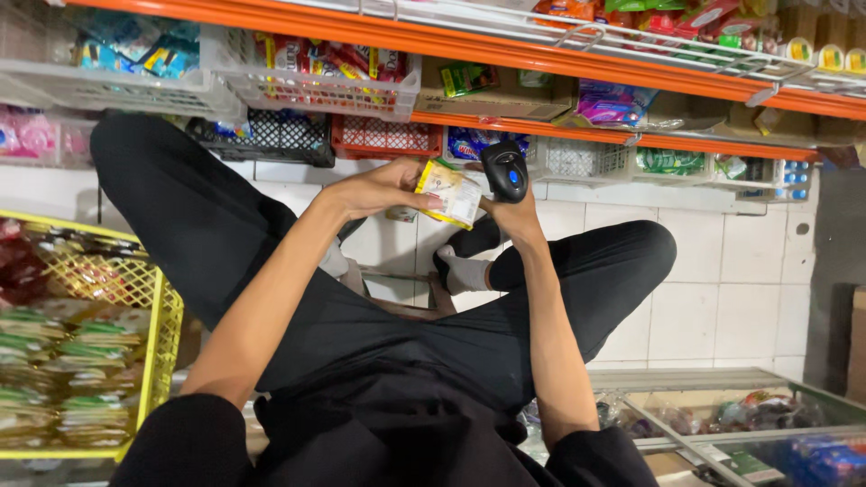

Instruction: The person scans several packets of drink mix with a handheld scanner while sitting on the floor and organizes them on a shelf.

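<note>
My left hand holds a small yellow and white packet out in front of me. My right hand grips a black handheld scanner with a blue button, its head right beside the packet's right edge. I sit cross-legged on a white tiled floor, in black trousers and grey socks, facing low store shelves.
A yellow wire basket with stacked green and white packets stands at my left. Orange-edged shelves carry white, black and red plastic baskets of snacks. A glass-topped chest freezer sits at lower right.
</note>
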